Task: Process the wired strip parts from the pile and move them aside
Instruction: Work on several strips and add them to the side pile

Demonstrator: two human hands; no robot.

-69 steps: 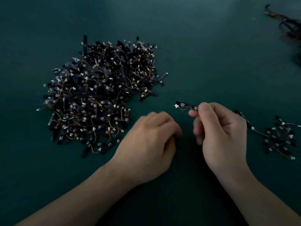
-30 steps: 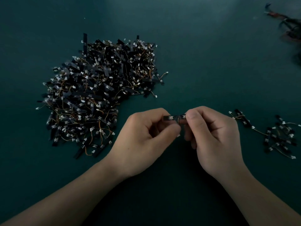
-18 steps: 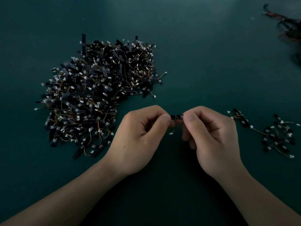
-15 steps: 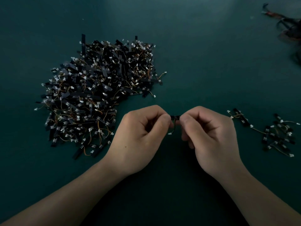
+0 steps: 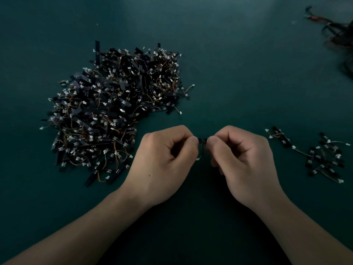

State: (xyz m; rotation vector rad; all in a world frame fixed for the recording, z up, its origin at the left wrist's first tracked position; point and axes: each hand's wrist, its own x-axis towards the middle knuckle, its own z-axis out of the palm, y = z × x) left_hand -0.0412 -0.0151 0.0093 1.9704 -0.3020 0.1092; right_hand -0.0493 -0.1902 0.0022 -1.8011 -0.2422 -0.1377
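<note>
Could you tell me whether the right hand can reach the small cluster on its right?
Probably yes: bare mat lies between the right hand and the small cluster, though it is pinching a strip part with the left hand.

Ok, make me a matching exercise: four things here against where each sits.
Things
1. large heap of black wired strip parts
2. small cluster of black wired strip parts
3. single black wired strip part
4. dark tangle of cables

Places
A. far right corner of the dark green table
B. pinched between the left hand and the right hand
C. left of the left hand
D. right of the right hand

Pairs: 1-C, 2-D, 3-B, 4-A
</note>
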